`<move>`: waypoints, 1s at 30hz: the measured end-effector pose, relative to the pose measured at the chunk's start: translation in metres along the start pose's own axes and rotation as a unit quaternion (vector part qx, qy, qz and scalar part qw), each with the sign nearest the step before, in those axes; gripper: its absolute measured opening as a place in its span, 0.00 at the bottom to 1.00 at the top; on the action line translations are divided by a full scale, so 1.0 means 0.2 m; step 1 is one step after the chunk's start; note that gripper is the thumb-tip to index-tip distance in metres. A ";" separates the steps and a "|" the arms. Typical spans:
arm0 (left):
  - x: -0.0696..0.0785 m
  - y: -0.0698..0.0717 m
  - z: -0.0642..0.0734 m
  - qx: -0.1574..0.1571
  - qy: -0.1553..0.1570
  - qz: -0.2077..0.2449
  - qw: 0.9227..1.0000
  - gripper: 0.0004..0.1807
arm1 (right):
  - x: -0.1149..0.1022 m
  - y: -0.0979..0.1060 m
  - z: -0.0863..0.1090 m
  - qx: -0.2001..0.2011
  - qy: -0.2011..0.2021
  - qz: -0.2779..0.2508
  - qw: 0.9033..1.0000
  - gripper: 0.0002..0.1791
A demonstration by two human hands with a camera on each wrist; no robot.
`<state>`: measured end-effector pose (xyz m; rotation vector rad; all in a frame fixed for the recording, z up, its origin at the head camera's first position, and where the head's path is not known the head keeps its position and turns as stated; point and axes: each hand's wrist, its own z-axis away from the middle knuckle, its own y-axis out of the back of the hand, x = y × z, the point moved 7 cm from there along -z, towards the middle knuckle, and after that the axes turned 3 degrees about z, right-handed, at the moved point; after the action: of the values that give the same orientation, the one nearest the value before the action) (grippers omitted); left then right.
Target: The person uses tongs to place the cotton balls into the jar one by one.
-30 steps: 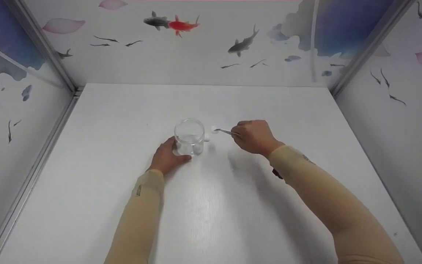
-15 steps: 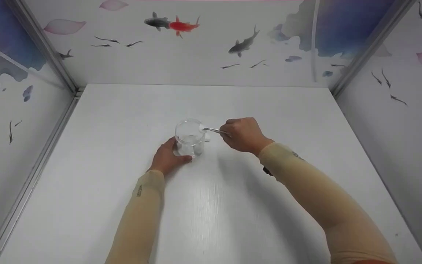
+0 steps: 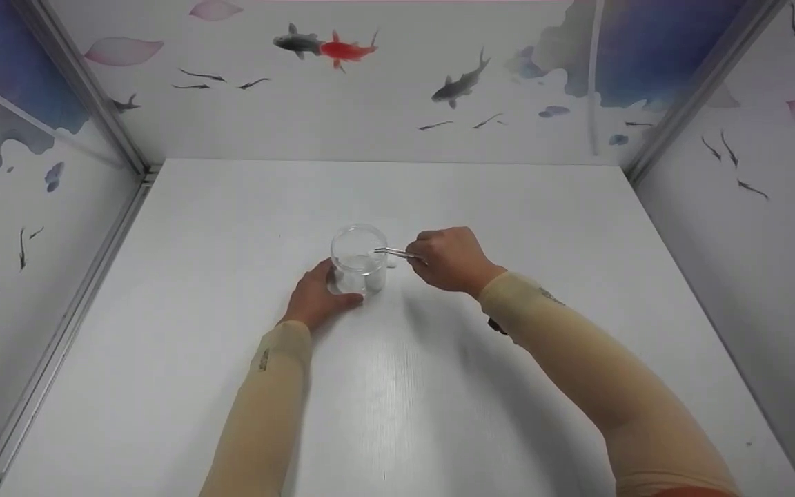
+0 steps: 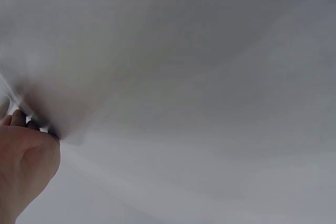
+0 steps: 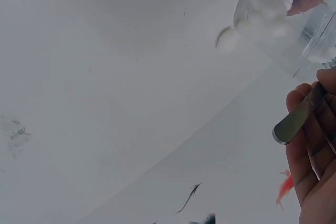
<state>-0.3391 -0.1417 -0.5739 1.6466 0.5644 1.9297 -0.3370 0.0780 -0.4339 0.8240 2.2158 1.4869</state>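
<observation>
My left hand [image 3: 318, 297] is wrapped around the lower left side of a clear, round, open-topped jar [image 3: 359, 266]. Inside the jar, white balls [image 5: 270, 11] that look like cotton lie at the bottom. In the right wrist view my right hand [image 5: 317, 145] grips metal tweezers [image 5: 295, 121] by their broad end. From the head, their tips overlap the jar's mouth at its right side, and no ball shows at the tips. One loose white ball [image 3: 391, 263] sits on the table against the jar's right side. The left wrist view catches my left hand [image 4: 29, 161] at its edge.
The jar stands near the middle of a white table [image 3: 397, 400]. Panels printed with fish enclose the table at the back [image 3: 370, 103] and both sides. Metal posts mark the two rear corners.
My right hand has moved left with the tweezers, from beside the jar to over its mouth. A white ball earlier at the tips no longer shows there. My left hand has stayed in place.
</observation>
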 end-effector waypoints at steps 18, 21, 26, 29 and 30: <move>0.02 0.01 0.02 0.004 -0.006 0.004 1.000 0.58 | 0.03 0.02 0.03 0.021 -0.001 -0.009 1.000 0.05; 0.02 0.00 0.02 0.004 -0.010 0.005 1.000 0.57 | 0.04 0.04 0.04 0.036 0.001 -0.013 0.999 0.04; 0.01 0.00 0.02 0.005 -0.012 0.004 1.000 0.57 | 0.09 0.04 0.06 0.053 -0.005 -0.006 0.999 0.04; 0.02 0.01 0.02 0.006 -0.014 0.004 1.000 0.56 | 0.13 0.02 0.08 0.047 -0.013 0.001 0.999 0.04; 0.02 0.01 0.02 0.006 -0.014 0.004 1.000 0.56 | 0.14 0.01 0.09 0.044 -0.015 0.001 0.999 0.04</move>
<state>-0.3353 -0.1403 -0.5693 1.6829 0.5600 1.9106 -0.3476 0.1099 -0.4374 0.8705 2.2720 1.3768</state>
